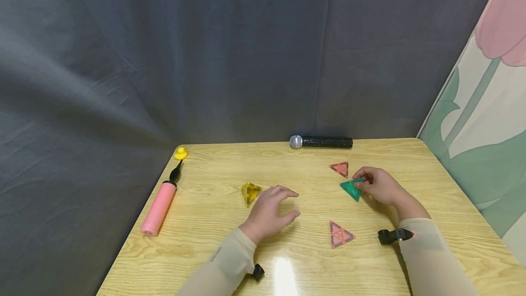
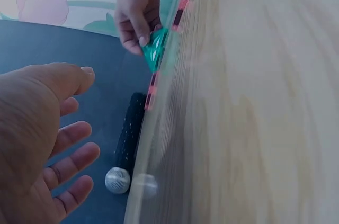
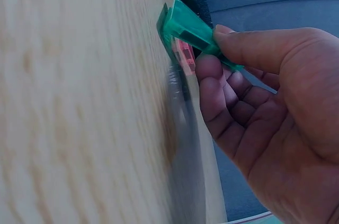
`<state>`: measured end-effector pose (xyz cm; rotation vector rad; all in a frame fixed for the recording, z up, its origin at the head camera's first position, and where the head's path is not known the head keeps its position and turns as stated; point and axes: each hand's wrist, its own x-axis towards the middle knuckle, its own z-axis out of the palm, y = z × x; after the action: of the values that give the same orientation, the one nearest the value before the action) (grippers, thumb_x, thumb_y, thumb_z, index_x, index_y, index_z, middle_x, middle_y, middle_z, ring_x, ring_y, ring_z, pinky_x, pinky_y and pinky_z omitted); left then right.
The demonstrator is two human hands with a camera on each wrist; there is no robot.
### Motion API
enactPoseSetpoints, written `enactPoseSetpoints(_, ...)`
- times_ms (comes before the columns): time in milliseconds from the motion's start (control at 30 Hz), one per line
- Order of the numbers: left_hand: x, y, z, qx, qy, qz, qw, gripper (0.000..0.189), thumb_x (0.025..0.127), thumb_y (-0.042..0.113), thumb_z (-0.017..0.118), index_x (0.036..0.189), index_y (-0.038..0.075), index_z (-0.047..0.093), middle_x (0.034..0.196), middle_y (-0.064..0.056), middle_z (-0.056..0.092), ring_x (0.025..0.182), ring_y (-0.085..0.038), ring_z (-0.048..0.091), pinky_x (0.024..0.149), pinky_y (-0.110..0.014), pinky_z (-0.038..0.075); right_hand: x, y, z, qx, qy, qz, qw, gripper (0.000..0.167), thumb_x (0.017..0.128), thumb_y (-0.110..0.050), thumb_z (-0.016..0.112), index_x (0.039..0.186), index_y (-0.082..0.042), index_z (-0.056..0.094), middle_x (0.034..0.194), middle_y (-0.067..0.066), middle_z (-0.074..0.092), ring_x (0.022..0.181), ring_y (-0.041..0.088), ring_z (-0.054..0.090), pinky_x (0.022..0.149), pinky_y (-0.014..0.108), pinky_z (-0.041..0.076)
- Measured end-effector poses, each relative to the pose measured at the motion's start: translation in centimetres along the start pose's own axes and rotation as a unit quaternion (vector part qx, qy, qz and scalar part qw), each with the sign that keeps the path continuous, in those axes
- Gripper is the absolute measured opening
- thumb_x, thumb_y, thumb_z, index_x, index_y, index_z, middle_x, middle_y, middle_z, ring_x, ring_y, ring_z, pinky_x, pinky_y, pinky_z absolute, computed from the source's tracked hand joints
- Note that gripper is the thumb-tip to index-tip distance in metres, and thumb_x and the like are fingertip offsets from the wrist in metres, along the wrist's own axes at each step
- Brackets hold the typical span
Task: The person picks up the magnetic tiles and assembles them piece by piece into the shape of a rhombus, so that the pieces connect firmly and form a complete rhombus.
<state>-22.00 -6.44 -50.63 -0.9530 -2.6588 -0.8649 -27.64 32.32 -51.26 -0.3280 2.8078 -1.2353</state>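
Note:
My right hand (image 1: 380,186) pinches a green triangular magnetic tile (image 1: 351,189) between thumb and fingers, on the right side of the table. Seen from the right wrist, the green piece (image 3: 193,30) is tilted, with a second green face (image 3: 165,33) at an angle to it. My left hand (image 1: 269,211) is held over the middle of the table, thumb and fingers apart, holding nothing. Just beyond its fingers is a yellow faceted magnetic-tile shape (image 1: 249,193). One pink triangular tile (image 1: 341,168) lies behind the green one, another (image 1: 340,235) nearer the front.
A black microphone (image 1: 324,142) with a silver head lies along the table's back edge. On the left are a pink hand pump (image 1: 159,207) with a black nozzle and a small yellow rubber duck (image 1: 181,153). A dark curtain (image 1: 246,58) hangs behind the wooden table (image 1: 205,250).

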Motion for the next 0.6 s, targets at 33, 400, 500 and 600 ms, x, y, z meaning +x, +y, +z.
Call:
enactPoseSetpoints(33, 0.1, 0.2, 0.2, -0.004, -0.004, 0.001, 1.0, 0.044, 0.095, 0.041, 0.079, 0.134, 0.023, 0.069, 0.132, 0.013, 0.062, 0.125, -0.012, 0.058, 0.11, -0.041, 0.045, 0.0, 0.0, 0.0, 0.001, 0.0, -0.001, 1.0, 0.012, 0.103, -0.008, 0.067, 0.114, -0.004, 0.069, 0.093, 0.009, 0.061, 0.079, 0.025, 0.053, 0.059, 0.03, 0.047)
enactPoseSetpoints(400, 0.7, 1.2, 2.1, 0.001, -0.049, -0.027, 0.9984, 0.047, 0.094, 0.051, 0.076, 0.135, 0.03, 0.066, 0.131, 0.017, 0.062, 0.122, -0.009, 0.058, 0.105, -0.036, 0.048, 0.0, -0.4, -0.4, 0.01, 0.021, -0.019, 0.9996, 0.014, 0.103, -0.011, 0.068, 0.114, -0.002, 0.069, 0.093, 0.009, 0.062, 0.078, 0.021, 0.054, 0.062, 0.028, 0.047)
enactPoseSetpoints(500, 0.9, 1.7, 2.5, 0.004, -0.055, -0.011, 0.9984, 0.046, 0.094, 0.049, 0.077, 0.134, 0.03, 0.067, 0.128, 0.016, 0.063, 0.117, -0.009, 0.06, 0.101, -0.033, 0.05, 0.0, -0.5, -0.5, 0.013, 0.022, -0.015, 0.9996, 0.015, 0.103, -0.011, 0.068, 0.115, -0.001, 0.068, 0.093, 0.01, 0.062, 0.079, 0.021, 0.054, 0.062, 0.028, 0.048)
enactPoseSetpoints(600, 1.1, 2.2, 2.9, 0.006, -0.065, -0.003, 0.9979, 0.046, 0.093, 0.049, 0.078, 0.134, 0.03, 0.067, 0.126, 0.017, 0.063, 0.116, -0.008, 0.06, 0.102, -0.031, 0.049, -0.1, -0.6, -0.6, 0.017, 0.024, -0.01, 0.9995, 0.015, 0.103, -0.01, 0.068, 0.115, -0.001, 0.068, 0.093, 0.01, 0.061, 0.079, 0.022, 0.054, 0.061, 0.028, 0.048)
